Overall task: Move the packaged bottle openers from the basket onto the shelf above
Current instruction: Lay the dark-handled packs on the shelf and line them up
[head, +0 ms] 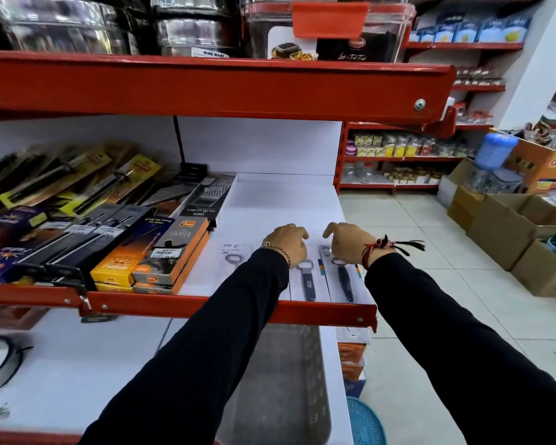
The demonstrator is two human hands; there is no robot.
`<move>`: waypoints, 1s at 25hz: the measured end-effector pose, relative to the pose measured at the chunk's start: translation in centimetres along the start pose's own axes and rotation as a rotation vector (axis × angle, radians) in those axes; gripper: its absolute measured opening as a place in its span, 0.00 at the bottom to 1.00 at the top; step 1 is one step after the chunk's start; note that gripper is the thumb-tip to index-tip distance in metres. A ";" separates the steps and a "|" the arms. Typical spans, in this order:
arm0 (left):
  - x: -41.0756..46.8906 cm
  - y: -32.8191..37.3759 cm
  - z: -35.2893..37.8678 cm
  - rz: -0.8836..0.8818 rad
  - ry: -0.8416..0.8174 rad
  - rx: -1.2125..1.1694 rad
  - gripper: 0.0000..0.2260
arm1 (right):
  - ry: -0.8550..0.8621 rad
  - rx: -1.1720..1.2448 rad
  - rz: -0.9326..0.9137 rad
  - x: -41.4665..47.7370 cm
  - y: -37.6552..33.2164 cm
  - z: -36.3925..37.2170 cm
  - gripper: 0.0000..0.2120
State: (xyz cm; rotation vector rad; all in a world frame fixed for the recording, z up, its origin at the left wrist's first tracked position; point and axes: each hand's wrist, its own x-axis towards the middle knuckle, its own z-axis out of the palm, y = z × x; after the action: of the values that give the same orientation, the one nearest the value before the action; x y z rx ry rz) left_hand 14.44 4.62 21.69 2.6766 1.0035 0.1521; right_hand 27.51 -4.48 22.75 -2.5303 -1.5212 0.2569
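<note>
Three packaged bottle openers [307,277] are lying side by side on the white shelf [270,200]. Left hand [288,244] and right hand [347,242] are resting palm-down on their cards, fingers curled, gripping nothing visible.

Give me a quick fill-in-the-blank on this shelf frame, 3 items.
1. The packaged bottle openers lie on the white shelf with the ____ front lip.
2. The right hand wears a ____ thread band at the wrist.
3. The lighter boxes sit ____ of the left hand.

Missing: red; red; left
</note>
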 end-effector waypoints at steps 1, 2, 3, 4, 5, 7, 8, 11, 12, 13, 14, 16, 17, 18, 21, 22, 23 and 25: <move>-0.2 -0.2 0.2 0.004 0.000 0.020 0.18 | 0.004 0.008 0.003 -0.2 0.1 0.1 0.21; -0.6 -0.3 0.2 0.012 0.001 0.040 0.18 | 0.011 0.019 0.009 -0.6 0.0 0.0 0.22; -0.9 -0.4 0.2 0.024 0.000 0.058 0.18 | 0.019 0.028 0.015 -0.9 -0.1 0.0 0.23; -1.2 -0.4 0.0 0.038 0.000 0.072 0.18 | 0.023 0.030 0.020 -1.3 -0.2 -0.2 0.24; -1.6 -0.5 -0.2 0.052 0.003 0.084 0.19 | 0.025 0.032 0.022 -1.5 -0.2 -0.4 0.24; -2.5 -0.9 -1.0 0.074 0.021 0.104 0.19 | 0.045 0.031 0.014 -2.3 -0.5 -1.0 0.24; -3.1 -1.2 -1.5 0.082 0.033 0.110 0.19 | 0.058 0.030 0.009 -2.7 -0.9 -1.4 0.24; -4.9 -2.5 -3.2 0.080 0.050 0.141 0.20 | 0.078 0.049 -0.038 -4.0 -2.6 -2.2 0.23; -5.6 -3.1 -3.7 0.064 0.045 0.164 0.21 | 0.076 0.045 -0.059 -4.5 -3.5 -2.4 0.23; -6.2 -3.9 -4.3 0.044 0.038 0.191 0.21 | 0.070 0.040 -0.084 -4.8 -4.4 -2.4 0.22; -6.8 -4.6 -4.8 0.026 0.028 0.219 0.22 | 0.058 0.031 -0.104 -5.1 -5.2 -2.3 0.22; -8.1 -6.1 -5.5 -0.014 0.006 0.260 0.24 | 0.016 0.013 -0.147 -5.5 -6.9 -1.6 0.22; -8.7 -6.8 -5.7 -0.035 -0.008 0.266 0.24 | -0.009 0.004 -0.168 -5.6 -7.7 -1.1 0.22; -9.2 -7.4 -5.7 -0.054 -0.027 0.250 0.24 | -0.037 -0.012 -0.184 -5.7 -8.3 -0.5 0.23; -9.8 -9.0 -5.0 -0.089 -0.114 0.153 0.24 | -0.130 -0.101 -0.210 -6.0 -10.0 1.1 0.24; -10.0 -9.3 -4.7 -0.095 -0.136 0.133 0.25 | -0.154 -0.135 -0.211 -6.2 -10.3 1.5 0.23; -10.1 -9.5 -4.5 -0.100 -0.144 0.119 0.26 | -0.164 -0.158 -0.213 -6.3 -10.6 1.8 0.23; -10.4 -9.7 -4.1 -0.106 -0.142 0.090 0.27 | -0.160 -0.169 -0.219 -6.5 -11.0 2.1 0.23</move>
State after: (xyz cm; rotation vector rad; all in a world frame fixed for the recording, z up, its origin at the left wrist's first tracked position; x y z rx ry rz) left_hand -0.30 5.68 22.76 2.6613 1.1278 -0.1063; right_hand 14.58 -5.03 23.71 -2.4880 -1.9404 0.3178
